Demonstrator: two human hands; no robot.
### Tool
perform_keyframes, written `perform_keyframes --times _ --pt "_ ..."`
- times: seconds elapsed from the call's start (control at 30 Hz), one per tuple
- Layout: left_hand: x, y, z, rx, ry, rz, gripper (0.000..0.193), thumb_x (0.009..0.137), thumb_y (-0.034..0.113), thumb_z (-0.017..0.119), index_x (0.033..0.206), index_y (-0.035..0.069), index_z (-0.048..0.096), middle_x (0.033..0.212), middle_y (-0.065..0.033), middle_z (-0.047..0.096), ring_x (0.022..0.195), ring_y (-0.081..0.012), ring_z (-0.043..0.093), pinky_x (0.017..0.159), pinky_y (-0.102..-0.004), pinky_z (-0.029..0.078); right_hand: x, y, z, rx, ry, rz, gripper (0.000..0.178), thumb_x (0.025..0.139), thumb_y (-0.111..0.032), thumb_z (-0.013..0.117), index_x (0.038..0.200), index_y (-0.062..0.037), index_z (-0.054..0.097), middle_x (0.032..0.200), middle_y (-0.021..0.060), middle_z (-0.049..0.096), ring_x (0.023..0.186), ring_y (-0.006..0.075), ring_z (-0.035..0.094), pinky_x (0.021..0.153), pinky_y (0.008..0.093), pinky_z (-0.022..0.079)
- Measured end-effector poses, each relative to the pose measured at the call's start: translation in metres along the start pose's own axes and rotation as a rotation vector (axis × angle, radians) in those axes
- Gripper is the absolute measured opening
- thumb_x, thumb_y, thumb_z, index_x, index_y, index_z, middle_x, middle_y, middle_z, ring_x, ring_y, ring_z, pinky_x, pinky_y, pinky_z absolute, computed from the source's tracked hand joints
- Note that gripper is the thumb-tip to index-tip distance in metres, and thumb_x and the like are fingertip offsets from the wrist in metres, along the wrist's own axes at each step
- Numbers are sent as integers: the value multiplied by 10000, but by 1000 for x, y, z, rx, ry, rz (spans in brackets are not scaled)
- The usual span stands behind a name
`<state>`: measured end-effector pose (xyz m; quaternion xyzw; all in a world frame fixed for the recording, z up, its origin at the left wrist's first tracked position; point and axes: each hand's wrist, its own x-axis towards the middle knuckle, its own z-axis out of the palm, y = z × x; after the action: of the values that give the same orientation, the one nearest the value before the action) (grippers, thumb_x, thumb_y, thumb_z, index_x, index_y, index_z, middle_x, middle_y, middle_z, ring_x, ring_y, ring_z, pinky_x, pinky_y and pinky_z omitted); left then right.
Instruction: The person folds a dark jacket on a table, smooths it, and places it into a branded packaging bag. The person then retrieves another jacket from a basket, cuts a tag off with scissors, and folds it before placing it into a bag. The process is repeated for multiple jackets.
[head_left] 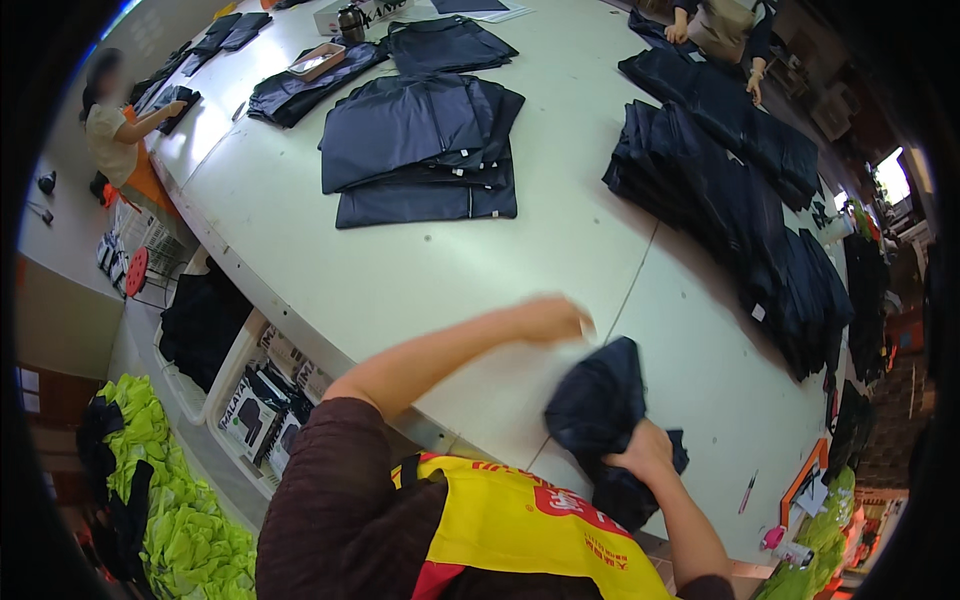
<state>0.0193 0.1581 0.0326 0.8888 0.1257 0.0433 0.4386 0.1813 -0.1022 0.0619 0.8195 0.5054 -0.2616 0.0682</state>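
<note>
A bunched dark navy fabric piece (598,395) is in my right hand (646,452), at the table's near edge in front of my body. The fingers are closed round its folds, and part of the cloth hangs below the hand. Its exact kind of garment does not show. My left hand (553,319) is raised over the white table (480,290), apart from the cloth. Motion smears its fingers, and I see nothing plainly held in it.
Folded dark garments lie in a stack (420,130) ahead and in a long row (700,190) at the right. Two people work across the table. A pen (748,492) and an orange frame (806,482) lie near right. White bins (212,425) and lime-green fabric (190,510) stand left.
</note>
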Motion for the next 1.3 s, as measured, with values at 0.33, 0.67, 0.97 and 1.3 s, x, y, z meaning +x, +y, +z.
perform_keyframes --times 0.33,0.67,0.97,1.3 --pt "-5 -252 -206 818 874 -594 170 817 252 599 854 94 649 850 -111 660 845 -306 633 724 -416 500 3 222 72 1239 298 445 636 602 -66 774 1182 6 523 967 118 613 835 181 582 772 296 471" --pt "-29 -144 -97 800 430 16 85 772 123 550 796 94 627 855 -98 592 873 -294 563 771 -399 446 3 200 60 1213 485 388 77 749 2 653 763 -53 601 624 -57 511 531 69 470 476 228 380" --pt "-86 -3 158 112 409 350 103 749 81 626 830 18 616 927 -142 598 928 -326 553 831 -418 449 6 283 111 1304 308 67 371 907 -373 548 934 -16 647 808 20 639 711 130 586 623 254 487" --pt "-57 27 181 451 637 -11 192 754 136 663 916 48 612 890 -120 554 883 -304 521 776 -382 441 -35 180 46 1519 56 308 220 841 -100 581 969 59 498 867 118 642 806 166 602 747 284 497"
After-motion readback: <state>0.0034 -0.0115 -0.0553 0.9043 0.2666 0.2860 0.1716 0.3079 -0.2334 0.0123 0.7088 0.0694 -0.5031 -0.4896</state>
